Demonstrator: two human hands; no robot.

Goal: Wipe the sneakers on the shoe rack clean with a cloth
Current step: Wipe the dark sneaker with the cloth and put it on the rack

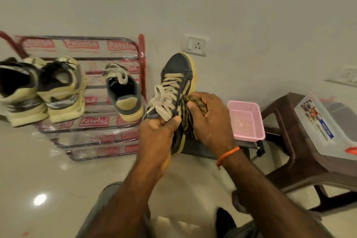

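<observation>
Three sneakers [123,91] on rack [142,60], basket [245,120] right.

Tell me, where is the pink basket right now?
In the head view, the pink basket sits right of centre, just beyond the right hand, between the held sneaker and the brown stool.

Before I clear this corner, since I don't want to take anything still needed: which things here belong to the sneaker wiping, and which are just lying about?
Part of the job:
- grey sneaker, gripped by the left hand
- patterned cloth, held by the right hand
- matching grey sneaker on the shoe rack
- two cream sneakers on the rack

Just lying about:
- pink basket
- brown stool
- clear plastic box
</observation>
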